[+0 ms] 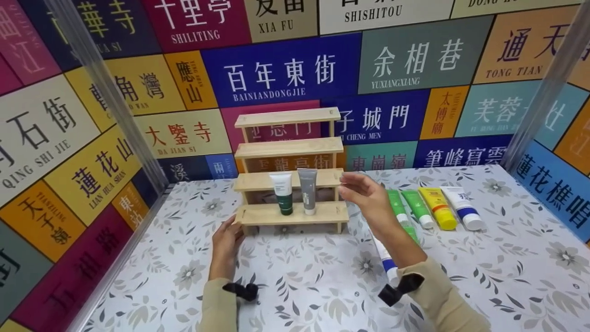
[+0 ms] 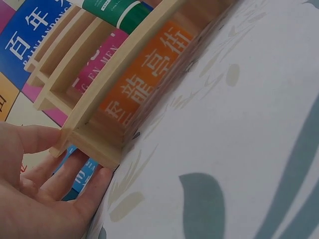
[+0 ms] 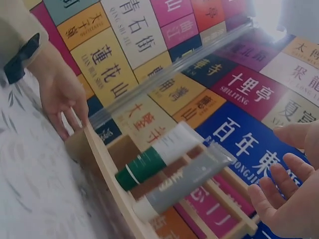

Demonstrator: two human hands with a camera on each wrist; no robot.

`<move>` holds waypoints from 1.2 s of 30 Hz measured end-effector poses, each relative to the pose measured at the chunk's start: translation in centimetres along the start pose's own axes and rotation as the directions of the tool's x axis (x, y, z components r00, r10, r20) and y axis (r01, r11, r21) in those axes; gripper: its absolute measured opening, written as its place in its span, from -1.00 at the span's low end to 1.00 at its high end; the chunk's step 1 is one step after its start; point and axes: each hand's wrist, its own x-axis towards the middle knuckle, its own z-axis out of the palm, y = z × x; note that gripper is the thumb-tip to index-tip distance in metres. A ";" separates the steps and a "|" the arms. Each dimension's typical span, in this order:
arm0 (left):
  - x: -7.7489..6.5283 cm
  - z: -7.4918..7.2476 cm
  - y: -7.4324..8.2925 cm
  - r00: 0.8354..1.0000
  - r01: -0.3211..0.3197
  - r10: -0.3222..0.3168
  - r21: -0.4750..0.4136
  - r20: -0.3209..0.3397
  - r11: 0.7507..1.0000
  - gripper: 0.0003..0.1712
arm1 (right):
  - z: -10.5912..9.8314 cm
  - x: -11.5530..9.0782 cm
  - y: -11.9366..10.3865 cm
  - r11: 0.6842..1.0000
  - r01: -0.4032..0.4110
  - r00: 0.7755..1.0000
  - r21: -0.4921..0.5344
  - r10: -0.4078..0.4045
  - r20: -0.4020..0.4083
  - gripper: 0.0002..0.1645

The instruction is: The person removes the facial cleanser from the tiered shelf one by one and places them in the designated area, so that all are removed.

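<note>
A four-step wooden display stand (image 1: 292, 214) stands on the table. My left hand (image 1: 226, 246) grips the left end of its lowest step; in the left wrist view the thumb (image 2: 40, 138) lies on the board's end and the other fingers reach below it. On that step a white-and-green tube (image 1: 283, 192) and a grey tube (image 1: 308, 191) stand upright on their caps, side by side. Beside the stand's right end, my right hand (image 1: 371, 200) is raised with loosely bent fingers and holds nothing. Its palm shows in the right wrist view, near the upper steps.
To the right lie a green tube (image 1: 417, 209), a yellow tube (image 1: 438, 208) and a white-and-blue tube (image 1: 462, 207), with more green ones near my right forearm. Another white-and-blue tube (image 1: 388, 263) is partly hidden by that arm. A patterned wall (image 1: 281, 74) stands behind.
</note>
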 end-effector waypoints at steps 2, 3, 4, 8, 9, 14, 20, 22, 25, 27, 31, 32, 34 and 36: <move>-0.1 0.0 0.0 1.000 0.000 0.000 -0.005 0.005 1.000 -0.46 | 0.9 0.2 0.1 1.000 0.000 1.000 0.018 0.000 -0.001 -0.42; -0.1 0.0 0.0 1.000 -0.003 0.003 -0.007 0.007 1.000 -0.46 | 1.3 0.4 0.2 1.000 -0.001 1.000 0.023 0.001 -0.005 -0.43; -0.1 0.1 0.0 1.000 -0.003 0.003 -0.007 0.008 1.000 -0.46 | 1.7 0.5 0.4 1.000 -0.004 1.000 0.023 0.004 -0.010 -0.44; -0.1 0.2 -0.1 1.000 -0.002 0.002 -0.016 0.010 1.000 -0.47 | 2.7 1.2 1.1 1.000 -0.022 0.999 0.007 0.022 -0.031 -0.44; -0.2 0.2 -0.1 1.000 -0.002 0.003 -0.015 0.013 1.000 -0.47 | 2.8 1.4 1.4 1.000 -0.028 0.999 0.003 0.028 -0.036 -0.43; -0.2 0.2 -0.3 1.000 -0.012 0.012 -0.021 0.017 1.000 -0.47 | 3.7 2.3 2.6 0.997 -0.073 0.995 -0.025 0.071 -0.071 -0.41; -0.1 0.5 -0.4 1.000 -0.013 0.014 -0.028 0.010 1.000 -0.48 | 5.2 2.6 2.9 0.994 -0.110 0.988 -0.003 0.109 -0.112 -0.35; -0.1 0.5 -0.4 1.000 -0.014 0.014 -0.025 0.007 1.000 -0.48 | 5.7 2.6 2.8 0.993 -0.117 0.985 0.005 0.116 -0.127 -0.33; 0.0 0.4 -0.4 1.000 -0.014 0.014 -0.019 0.000 1.000 -0.47 | 6.4 2.9 3.0 0.993 -0.113 0.982 -0.012 0.110 -0.152 -0.29; 0.1 0.4 -0.4 1.000 -0.009 0.009 -0.018 -0.006 1.000 -0.47 | 6.8 3.1 3.4 0.994 -0.105 0.982 -0.037 0.098 -0.162 -0.28; 0.1 0.3 -0.3 1.000 0.007 -0.008 -0.020 -0.019 1.000 -0.48 | 7.1 3.7 4.7 0.991 -0.083 0.985 -0.103 0.066 -0.157 -0.26; 0.1 0.2 -0.3 1.000 0.008 -0.008 -0.023 -0.014 1.000 -0.48 | 7.2 3.9 4.9 0.990 -0.081 0.986 -0.116 0.062 -0.155 -0.26; 0.1 0.1 -0.2 1.000 0.007 -0.007 -0.027 -0.012 1.000 -0.48 | 7.2 4.1 5.4 0.990 -0.070 0.988 -0.126 0.052 -0.144 -0.25; 0.1 0.0 -0.2 1.000 0.007 -0.008 -0.033 -0.011 0.999 -0.48 | 7.2 4.4 5.7 0.990 -0.065 0.990 -0.121 0.048 -0.136 -0.25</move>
